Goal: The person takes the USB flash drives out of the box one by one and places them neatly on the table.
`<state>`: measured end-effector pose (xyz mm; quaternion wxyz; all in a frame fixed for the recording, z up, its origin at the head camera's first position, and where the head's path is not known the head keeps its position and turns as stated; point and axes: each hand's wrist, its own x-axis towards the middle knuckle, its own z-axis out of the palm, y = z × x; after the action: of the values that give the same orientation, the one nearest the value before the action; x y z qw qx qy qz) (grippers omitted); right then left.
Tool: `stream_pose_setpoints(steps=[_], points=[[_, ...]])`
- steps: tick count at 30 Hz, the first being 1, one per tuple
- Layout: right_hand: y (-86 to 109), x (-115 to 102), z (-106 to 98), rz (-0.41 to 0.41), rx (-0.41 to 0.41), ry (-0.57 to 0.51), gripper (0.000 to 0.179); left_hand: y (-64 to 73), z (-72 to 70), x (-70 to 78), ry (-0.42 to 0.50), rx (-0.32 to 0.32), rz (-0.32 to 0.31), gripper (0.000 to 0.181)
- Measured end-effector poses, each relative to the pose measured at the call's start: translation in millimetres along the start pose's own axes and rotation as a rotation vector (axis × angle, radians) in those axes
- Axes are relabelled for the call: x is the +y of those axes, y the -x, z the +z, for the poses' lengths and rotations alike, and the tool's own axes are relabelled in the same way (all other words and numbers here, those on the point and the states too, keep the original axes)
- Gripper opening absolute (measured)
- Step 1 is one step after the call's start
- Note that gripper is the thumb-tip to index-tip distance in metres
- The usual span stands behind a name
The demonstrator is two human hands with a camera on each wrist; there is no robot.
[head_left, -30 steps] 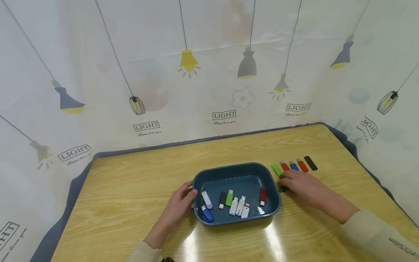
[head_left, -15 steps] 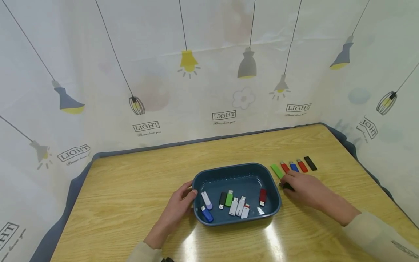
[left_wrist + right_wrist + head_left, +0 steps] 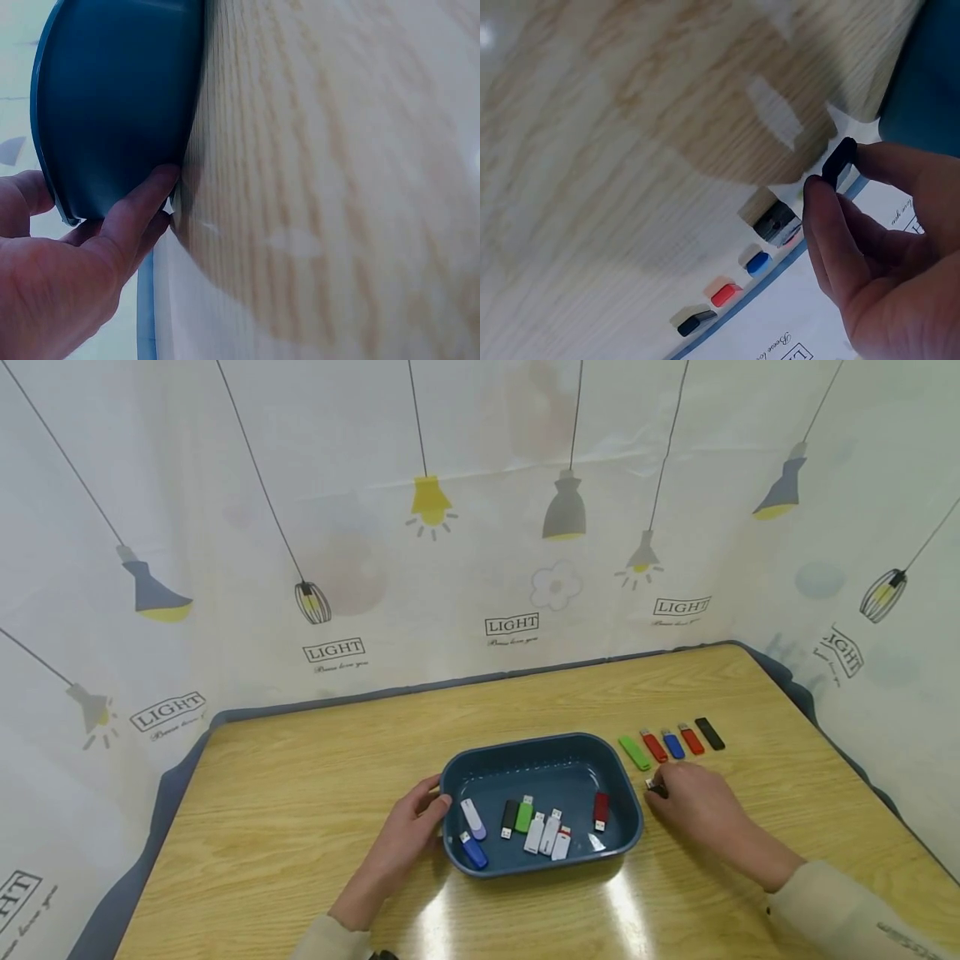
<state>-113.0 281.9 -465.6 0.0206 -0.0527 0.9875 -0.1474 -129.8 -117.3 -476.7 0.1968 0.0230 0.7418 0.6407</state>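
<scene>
My left hand holds the left end of a dark blue tray, thumb over its rim; the left wrist view shows fingers against the tray's outer wall. Several USB sticks lie inside, including a blue one, a green one and a dark red one. Right of the tray, my right hand pinches a small black USB stick between thumb and fingertips. Beneath it in the right wrist view, another black USB stick with a silver end sits on the table.
Beyond the right hand runs a row of USB sticks: green, red, blue, another red stick and a black stick. The wooden table ends at a printed cloth behind and at both sides.
The right hand has shifted a little right and nearer to the body, uncovering the near ends of the red and blue sticks. The left hand and the tray have stayed put.
</scene>
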Motion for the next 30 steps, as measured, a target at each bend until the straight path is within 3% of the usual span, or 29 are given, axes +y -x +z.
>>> stream_pose_setpoints(steps=[11,19,30], points=[[1.3,-2,4,-0.011,0.059,0.017,0.029,0.6,0.7,-0.5,0.024,-0.001,0.004,0.049],[3.7,-3,0,-0.015,0.052,0.036,0.030,1.1,-0.1,0.4,0.016,-0.007,-0.003,0.049],[2.4,-13,-34,-0.167,0.217,0.052,0.014,0.9,-0.5,0.2,0.026,-0.014,0.007,0.050]])
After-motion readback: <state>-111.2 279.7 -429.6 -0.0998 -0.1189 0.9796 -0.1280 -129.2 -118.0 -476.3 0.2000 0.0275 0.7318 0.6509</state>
